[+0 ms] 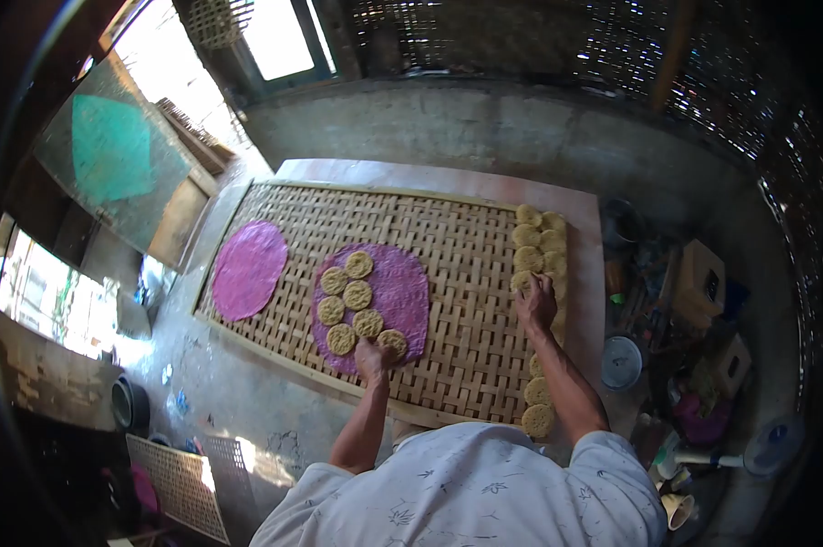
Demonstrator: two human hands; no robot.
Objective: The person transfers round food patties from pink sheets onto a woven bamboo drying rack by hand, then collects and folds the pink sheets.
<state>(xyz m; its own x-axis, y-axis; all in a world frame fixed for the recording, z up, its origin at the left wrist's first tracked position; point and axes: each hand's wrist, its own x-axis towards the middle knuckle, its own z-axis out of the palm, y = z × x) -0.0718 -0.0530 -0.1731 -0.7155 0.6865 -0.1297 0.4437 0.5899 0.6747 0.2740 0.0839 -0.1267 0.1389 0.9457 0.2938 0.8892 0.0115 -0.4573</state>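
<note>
My left hand (372, 359) is over the near edge of a purple round sheet (402, 283), its fingers closed at a round, grainy yellow disc (392, 343). Several like discs, such as this yellow disc (357, 294), lie on the same sheet in two rough columns. At the right edge of the woven bamboo rack (471, 301), my right hand (536, 303) has its fingers closed on another yellow disc (522, 281). That one belongs to a long overlapping row of yellow discs (527, 234). The fingertips of both hands are partly hidden.
A second purple sheet (250, 270) lies flat at the rack's left end. Under the rack is a pale tabletop (587, 246). Boxes (700, 283) and a metal pot lid (621, 363) crowd the right side. A low concrete wall (411, 123) stands behind.
</note>
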